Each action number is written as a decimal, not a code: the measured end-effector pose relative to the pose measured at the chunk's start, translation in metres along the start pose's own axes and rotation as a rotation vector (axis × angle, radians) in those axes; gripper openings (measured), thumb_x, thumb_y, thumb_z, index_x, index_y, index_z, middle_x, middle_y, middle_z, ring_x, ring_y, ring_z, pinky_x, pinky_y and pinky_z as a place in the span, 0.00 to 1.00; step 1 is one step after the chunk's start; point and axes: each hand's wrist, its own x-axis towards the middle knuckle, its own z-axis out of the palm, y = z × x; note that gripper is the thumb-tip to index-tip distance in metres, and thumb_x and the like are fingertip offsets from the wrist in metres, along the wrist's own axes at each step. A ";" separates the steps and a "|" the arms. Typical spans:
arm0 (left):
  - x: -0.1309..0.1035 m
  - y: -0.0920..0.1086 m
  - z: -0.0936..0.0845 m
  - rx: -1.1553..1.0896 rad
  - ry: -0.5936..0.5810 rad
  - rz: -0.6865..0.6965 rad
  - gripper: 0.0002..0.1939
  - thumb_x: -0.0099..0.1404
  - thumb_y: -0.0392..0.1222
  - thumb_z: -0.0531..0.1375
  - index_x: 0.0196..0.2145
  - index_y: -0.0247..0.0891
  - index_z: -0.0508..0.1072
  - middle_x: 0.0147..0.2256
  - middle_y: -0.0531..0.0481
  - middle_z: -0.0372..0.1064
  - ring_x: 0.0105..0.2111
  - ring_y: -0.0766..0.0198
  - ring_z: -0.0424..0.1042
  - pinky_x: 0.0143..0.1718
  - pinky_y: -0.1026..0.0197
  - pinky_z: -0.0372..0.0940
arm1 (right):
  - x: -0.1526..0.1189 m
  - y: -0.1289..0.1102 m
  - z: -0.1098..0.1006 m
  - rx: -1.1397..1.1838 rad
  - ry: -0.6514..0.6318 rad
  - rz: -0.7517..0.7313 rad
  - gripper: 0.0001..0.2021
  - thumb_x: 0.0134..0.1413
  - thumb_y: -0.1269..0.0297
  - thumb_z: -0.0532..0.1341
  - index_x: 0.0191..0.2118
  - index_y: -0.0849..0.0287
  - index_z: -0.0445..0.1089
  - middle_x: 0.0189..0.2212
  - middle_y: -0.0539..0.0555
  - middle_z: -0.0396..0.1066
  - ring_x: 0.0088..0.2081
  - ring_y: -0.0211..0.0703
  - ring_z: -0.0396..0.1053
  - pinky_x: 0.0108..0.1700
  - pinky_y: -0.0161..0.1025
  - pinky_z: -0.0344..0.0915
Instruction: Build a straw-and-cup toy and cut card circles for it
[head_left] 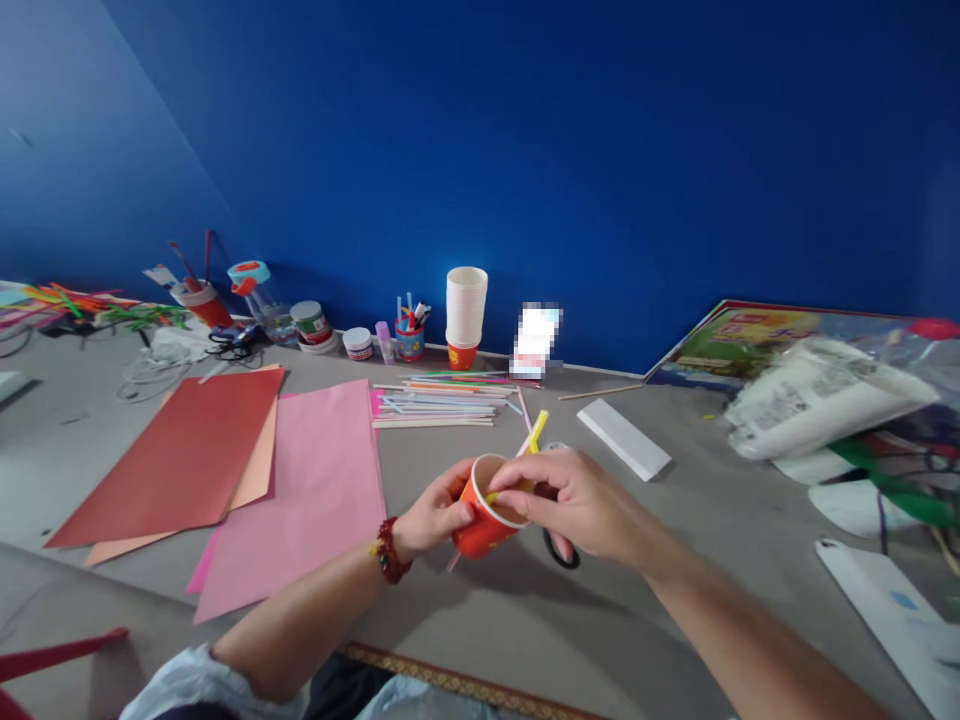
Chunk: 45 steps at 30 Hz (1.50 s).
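Note:
My left hand (pixel 435 510) is wrapped around a red paper cup (pixel 484 530) with a white rim, tilted so that its mouth faces up and to the right. My right hand (pixel 570 495) reaches over the rim, thumb and fingertips pinched on a bit of yellow straw inside the mouth. The bent end of a yellow straw (pixel 538 430) sticks up behind my right fingers. A black loop handle (pixel 562 552), apparently of scissors, shows under my right hand; the rest is hidden. A pale pink straw (pixel 453 562) pokes out below the cup.
Several loose straws (pixel 442 402) lie beyond the cup, before a stack of paper cups (pixel 466 310) and a pen holder (pixel 410 340). Pink paper (pixel 315 490) and red paper (pixel 180 440) spread at left. A folded white strip (pixel 624 440) and plastic packaging (pixel 817 395) are at right.

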 end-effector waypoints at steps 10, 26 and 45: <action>0.000 0.000 -0.002 0.069 0.027 0.005 0.34 0.59 0.58 0.64 0.58 0.39 0.68 0.53 0.40 0.71 0.50 0.48 0.71 0.50 0.53 0.64 | 0.007 -0.002 -0.003 -0.002 0.013 0.002 0.08 0.63 0.60 0.57 0.38 0.55 0.73 0.23 0.45 0.66 0.15 0.27 0.58 0.16 0.25 0.52; 0.002 0.004 0.000 0.083 -0.021 0.006 0.33 0.58 0.59 0.65 0.56 0.38 0.70 0.51 0.39 0.72 0.49 0.49 0.71 0.50 0.53 0.64 | 0.010 0.007 -0.004 0.097 -0.132 -0.004 0.08 0.61 0.65 0.58 0.40 0.55 0.74 0.24 0.45 0.67 0.15 0.27 0.57 0.15 0.24 0.54; 0.004 0.006 -0.001 0.092 -0.061 -0.041 0.34 0.55 0.60 0.67 0.54 0.37 0.72 0.47 0.41 0.74 0.45 0.51 0.73 0.48 0.54 0.64 | 0.010 -0.004 -0.010 -0.053 -0.297 0.025 0.06 0.66 0.64 0.53 0.39 0.57 0.65 0.27 0.46 0.66 0.17 0.28 0.62 0.17 0.25 0.56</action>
